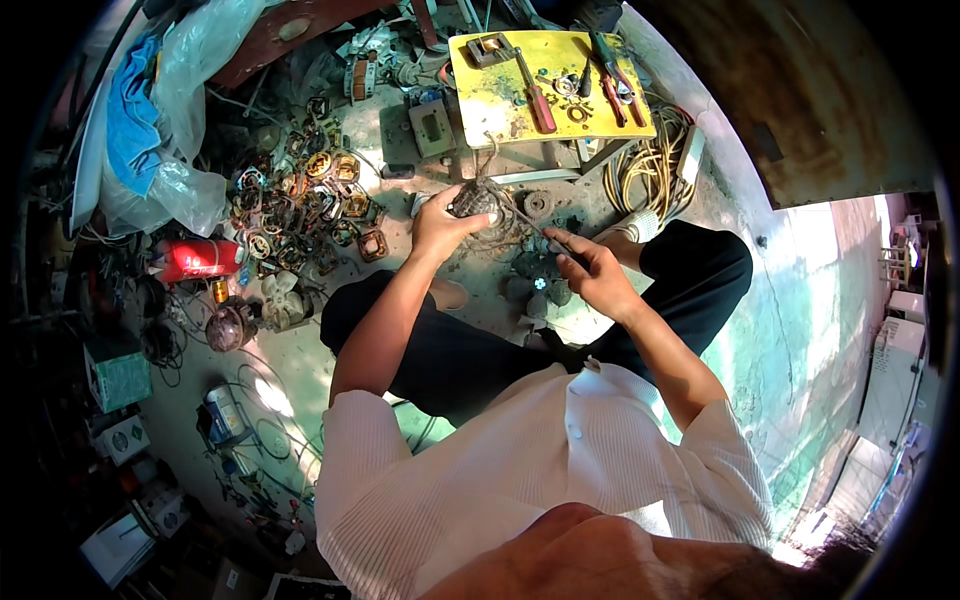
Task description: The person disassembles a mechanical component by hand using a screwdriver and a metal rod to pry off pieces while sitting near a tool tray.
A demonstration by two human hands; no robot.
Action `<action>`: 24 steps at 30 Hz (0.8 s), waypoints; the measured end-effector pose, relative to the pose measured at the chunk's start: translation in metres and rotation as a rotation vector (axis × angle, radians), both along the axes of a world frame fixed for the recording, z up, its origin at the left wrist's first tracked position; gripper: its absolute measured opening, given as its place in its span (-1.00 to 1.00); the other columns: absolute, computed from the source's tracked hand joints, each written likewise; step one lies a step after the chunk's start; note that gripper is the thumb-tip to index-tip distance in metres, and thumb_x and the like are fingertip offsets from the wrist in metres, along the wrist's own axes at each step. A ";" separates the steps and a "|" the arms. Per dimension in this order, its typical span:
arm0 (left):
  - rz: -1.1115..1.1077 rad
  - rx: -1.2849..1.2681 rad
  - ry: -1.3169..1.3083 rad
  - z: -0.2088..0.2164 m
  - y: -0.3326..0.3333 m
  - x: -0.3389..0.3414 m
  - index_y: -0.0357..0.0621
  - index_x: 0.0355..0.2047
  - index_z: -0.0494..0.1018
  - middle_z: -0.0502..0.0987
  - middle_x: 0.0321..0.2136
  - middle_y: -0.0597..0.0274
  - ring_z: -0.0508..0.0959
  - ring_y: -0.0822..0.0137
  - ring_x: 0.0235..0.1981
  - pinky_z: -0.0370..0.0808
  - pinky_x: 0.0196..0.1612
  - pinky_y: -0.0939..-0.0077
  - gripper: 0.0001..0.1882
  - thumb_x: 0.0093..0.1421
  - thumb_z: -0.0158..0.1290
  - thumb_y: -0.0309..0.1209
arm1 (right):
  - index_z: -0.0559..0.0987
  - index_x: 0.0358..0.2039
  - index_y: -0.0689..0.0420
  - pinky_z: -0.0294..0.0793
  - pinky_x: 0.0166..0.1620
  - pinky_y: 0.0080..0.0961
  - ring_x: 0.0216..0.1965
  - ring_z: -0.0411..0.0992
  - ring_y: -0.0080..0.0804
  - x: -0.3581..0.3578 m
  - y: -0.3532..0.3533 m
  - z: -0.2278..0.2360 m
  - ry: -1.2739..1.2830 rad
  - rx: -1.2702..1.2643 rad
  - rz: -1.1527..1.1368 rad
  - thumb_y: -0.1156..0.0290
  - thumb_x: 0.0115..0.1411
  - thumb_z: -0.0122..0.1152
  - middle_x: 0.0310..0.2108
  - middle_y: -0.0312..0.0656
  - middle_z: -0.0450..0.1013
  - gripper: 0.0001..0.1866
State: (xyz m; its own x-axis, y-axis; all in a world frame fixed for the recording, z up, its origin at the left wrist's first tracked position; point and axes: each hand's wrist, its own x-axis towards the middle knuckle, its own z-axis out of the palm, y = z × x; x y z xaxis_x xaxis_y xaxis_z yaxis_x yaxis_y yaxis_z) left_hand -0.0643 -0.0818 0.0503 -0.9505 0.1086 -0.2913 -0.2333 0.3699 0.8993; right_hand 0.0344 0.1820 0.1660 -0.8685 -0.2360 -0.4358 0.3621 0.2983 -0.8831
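Note:
My left hand (440,228) grips a round, dark, dirty metal part (473,202) that looks like a motor piece, fingers and thumb around its side. A strand of cord rises from it toward the table's edge. In my right hand (602,280) is a thin tool, apparently a screwdriver (527,220), its shaft pointing at the round part. Whether its tip touches the part is too small to tell. A grey ring-shaped part (538,205) lies on the floor between my hands, and several dark parts (535,265) sit below it.
Ahead stands a low yellow table (490,105) with a red-handled screwdriver (541,108), pliers (615,90) and small rings. Coiled yellow cable (630,175) lies at its right. A heap of copper-wound coils (310,190) covers the floor at left, near a red bundle (200,260).

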 end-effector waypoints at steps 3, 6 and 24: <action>0.001 -0.189 0.101 0.014 0.006 0.005 -0.43 0.20 0.37 0.54 0.05 -0.17 0.59 0.31 -0.01 0.51 0.01 0.49 0.01 -0.16 0.50 -0.06 | 0.43 0.27 0.05 0.47 0.01 -0.47 -0.11 0.52 -0.40 -0.002 -0.002 -0.003 -0.264 -0.078 -0.102 0.45 0.36 0.07 0.04 -0.11 0.54 -0.53; 0.021 -0.417 0.242 0.024 0.010 0.007 -0.31 0.18 0.43 0.59 0.00 -0.12 0.62 0.30 -0.05 0.51 0.01 0.48 -0.03 -0.18 0.47 0.00 | 0.44 0.27 0.04 0.51 -0.02 -0.35 -0.17 0.57 -0.23 0.002 -0.010 -0.037 -0.045 -0.029 -0.122 0.42 0.34 0.08 -0.06 -0.04 0.59 -0.53; -0.017 -0.256 0.138 0.020 0.007 0.004 -0.19 0.23 0.41 0.56 0.07 -0.09 0.60 0.18 0.03 0.48 0.10 0.37 -0.04 -0.19 0.48 -0.08 | 0.49 0.20 0.08 0.48 0.05 -0.43 -0.06 0.55 -0.31 0.004 0.004 0.003 0.216 0.300 0.056 0.47 0.33 0.10 -0.02 0.01 0.55 -0.58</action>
State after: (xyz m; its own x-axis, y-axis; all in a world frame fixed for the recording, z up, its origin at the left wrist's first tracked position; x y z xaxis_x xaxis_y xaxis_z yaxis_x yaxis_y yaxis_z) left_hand -0.0598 -0.0750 0.0707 -0.9817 0.0647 -0.1793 -0.1070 0.5914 0.7992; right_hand 0.0385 0.1855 0.1686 -0.9373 -0.1755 -0.3012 0.1529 0.5697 -0.8075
